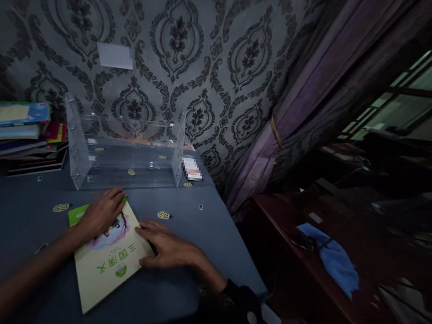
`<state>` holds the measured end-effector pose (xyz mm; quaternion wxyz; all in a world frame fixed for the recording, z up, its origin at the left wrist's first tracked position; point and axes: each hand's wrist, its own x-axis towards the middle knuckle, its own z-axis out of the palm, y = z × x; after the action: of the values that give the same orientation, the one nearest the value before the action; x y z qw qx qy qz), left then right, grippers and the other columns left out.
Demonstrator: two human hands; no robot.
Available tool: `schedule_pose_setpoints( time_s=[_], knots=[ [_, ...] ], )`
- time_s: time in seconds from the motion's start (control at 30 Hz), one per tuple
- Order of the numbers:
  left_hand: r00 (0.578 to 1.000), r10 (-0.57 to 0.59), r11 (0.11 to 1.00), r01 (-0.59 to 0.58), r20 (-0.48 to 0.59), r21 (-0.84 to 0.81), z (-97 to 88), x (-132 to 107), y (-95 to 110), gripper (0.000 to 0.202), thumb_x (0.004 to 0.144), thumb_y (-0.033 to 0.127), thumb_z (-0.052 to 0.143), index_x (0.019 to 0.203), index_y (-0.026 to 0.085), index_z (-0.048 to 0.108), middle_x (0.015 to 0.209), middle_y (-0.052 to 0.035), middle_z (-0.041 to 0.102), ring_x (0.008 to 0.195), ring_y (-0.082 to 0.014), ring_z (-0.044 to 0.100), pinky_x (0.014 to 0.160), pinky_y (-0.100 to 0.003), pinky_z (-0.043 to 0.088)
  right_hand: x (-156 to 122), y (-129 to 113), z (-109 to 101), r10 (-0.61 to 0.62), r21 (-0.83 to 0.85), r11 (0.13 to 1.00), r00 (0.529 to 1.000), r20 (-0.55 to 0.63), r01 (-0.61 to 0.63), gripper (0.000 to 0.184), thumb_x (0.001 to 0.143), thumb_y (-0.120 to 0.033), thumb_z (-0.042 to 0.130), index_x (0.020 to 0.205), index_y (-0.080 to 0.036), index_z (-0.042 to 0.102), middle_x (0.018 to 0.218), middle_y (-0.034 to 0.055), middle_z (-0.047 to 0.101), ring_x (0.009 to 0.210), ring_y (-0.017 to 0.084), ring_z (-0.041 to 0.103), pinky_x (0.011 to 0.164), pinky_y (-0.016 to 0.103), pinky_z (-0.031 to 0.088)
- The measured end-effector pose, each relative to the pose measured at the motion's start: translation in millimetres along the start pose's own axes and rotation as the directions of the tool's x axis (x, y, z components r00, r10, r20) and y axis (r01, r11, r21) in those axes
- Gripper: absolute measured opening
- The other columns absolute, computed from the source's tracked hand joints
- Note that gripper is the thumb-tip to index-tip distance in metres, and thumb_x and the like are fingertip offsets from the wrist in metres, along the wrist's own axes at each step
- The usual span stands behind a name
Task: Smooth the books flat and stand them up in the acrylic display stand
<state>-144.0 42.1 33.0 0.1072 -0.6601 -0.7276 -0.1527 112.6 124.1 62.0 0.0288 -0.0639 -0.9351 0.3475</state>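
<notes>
A cream book (103,280) with a green top band, a coloured drawing and green Chinese characters lies tilted on the blue table cover. Its printing looks upside down to me. My left hand (100,214) rests palm down across the top part of the cover, fingers stretched toward the far edge. At the book's right edge, my right hand (169,248) touches the cover with its fingertips and thumb, which are spread apart. Just beyond the book stands a clear plastic rack (79,164), its shelves bare.
A pile of books and papers (4,127) stands at the left. A small pixelated item (191,169) lies right of the rack. Patterned wallpaper and a tied purple curtain (258,162) bound the back. A dark red surface (285,241) with a blue cloth (333,259) is at the right.
</notes>
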Motion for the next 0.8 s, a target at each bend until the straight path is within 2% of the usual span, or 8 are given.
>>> schedule_pose_setpoints(
  time_s=[0.1,0.2,0.3,0.43,0.6,0.8],
  knots=[
    [1.0,0.007,0.998,-0.006,0.016,-0.059,3.1,-0.5,-3.7,0.041,0.099,0.037,0.037,0.125,0.021,0.064,0.135,-0.0103,0.063,0.125,-0.0264,0.059,0.104,-0.039,0.048,9.1,-12.8,12.4,0.053,0.003,0.999,0.992,-0.11,-0.053,0.068,0.087,-0.042,0.07,0.145,-0.016,0.048,0.152,0.0167,0.046,0.143,0.029,0.038,0.117,0.046,0.032],
    [1.0,0.007,0.997,-0.006,0.016,-0.072,4.3,-1.1,-4.1,0.041,0.099,0.036,0.036,0.125,0.02,0.064,0.137,-0.01,0.063,0.129,-0.0259,0.057,0.107,-0.039,0.046,22.4,-23.6,28.5,0.123,-0.065,0.987,0.954,-0.274,-0.146,0.057,0.094,-0.036,0.061,0.142,-0.011,0.047,0.147,0.0188,0.05,0.138,0.03,0.042,0.114,0.048,0.036],
    [1.0,0.023,0.995,-0.022,0.011,-0.098,3.7,-1.0,-1.1,0.04,0.099,0.034,0.035,0.122,0.019,0.065,0.134,-0.0118,0.064,0.129,-0.0268,0.057,0.108,-0.041,0.045,33.2,-28.1,41.8,0.133,-0.165,0.965,0.921,-0.366,-0.205,0.047,0.098,-0.029,0.052,0.142,-0.013,0.045,0.143,0.0183,0.052,0.133,0.03,0.044,0.109,0.051,0.039],
    [0.999,0.035,0.991,-0.032,0.019,-0.126,-0.4,0.3,4.0,0.035,0.099,0.03,0.037,0.117,0.021,0.065,0.127,-0.0122,0.067,0.126,-0.0287,0.058,0.105,-0.045,0.047,39.2,-22.9,47.7,0.077,-0.241,0.954,0.921,-0.382,-0.18,0.042,0.098,-0.027,0.051,0.138,-0.016,0.046,0.139,0.017,0.055,0.13,0.029,0.046,0.106,0.05,0.042],
    [0.999,0.045,0.99,-0.042,0.021,-0.133,-9.1,0.2,8.9,0.03,0.098,0.027,0.039,0.11,0.024,0.065,0.117,-0.0095,0.069,0.121,-0.0282,0.06,0.1,-0.043,0.049,44.1,-12.8,42.9,0.017,-0.291,0.948,0.929,-0.37,-0.133,0.036,0.099,-0.026,0.051,0.134,-0.017,0.05,0.137,0.0154,0.057,0.126,0.028,0.049,0.104,0.047,0.044],
    [0.989,0.14,0.979,-0.131,0.054,-0.155,-15.7,-4.2,15.7,0.028,0.095,0.018,0.04,0.098,0.023,0.067,0.109,-0.0094,0.07,0.108,-0.0264,0.064,0.095,-0.041,0.05,51.6,-9.1,35.6,0.011,-0.313,0.942,0.944,-0.33,-0.121,0.037,0.1,-0.024,0.05,0.136,-0.015,0.051,0.14,0.0145,0.057,0.127,0.026,0.05,0.106,0.044,0.042]
  ],
)
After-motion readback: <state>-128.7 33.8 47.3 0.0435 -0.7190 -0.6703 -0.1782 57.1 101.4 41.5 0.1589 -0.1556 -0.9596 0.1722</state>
